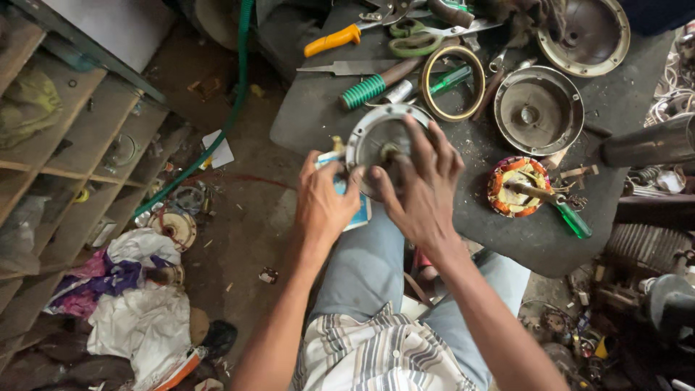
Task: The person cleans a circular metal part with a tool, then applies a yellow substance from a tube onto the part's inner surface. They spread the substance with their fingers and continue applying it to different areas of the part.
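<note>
At the centre of the frame, the right hand [420, 190] lies spread over a round metal motor cover [381, 139], its grip closed loosely around the rim and hub. The left hand [323, 203] pinches a small blue-and-white packet [360, 211] just beside the cover's lower left edge. The cover sits at the near edge of the dark worktop [311, 108]; a copper-wound stator [515, 187] with a green-handled screwdriver [568, 213] lies to the right.

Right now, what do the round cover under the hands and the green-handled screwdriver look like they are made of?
The round cover looks like cast metal, dull grey and scuffed, with a raised rim; probably aluminium, though that is a guess. The green-handled screwdriver has a translucent green handle, likely plastic, and a dark shaft, apparently steel. Both hands, right hand and left hand, grip the cover.
</note>
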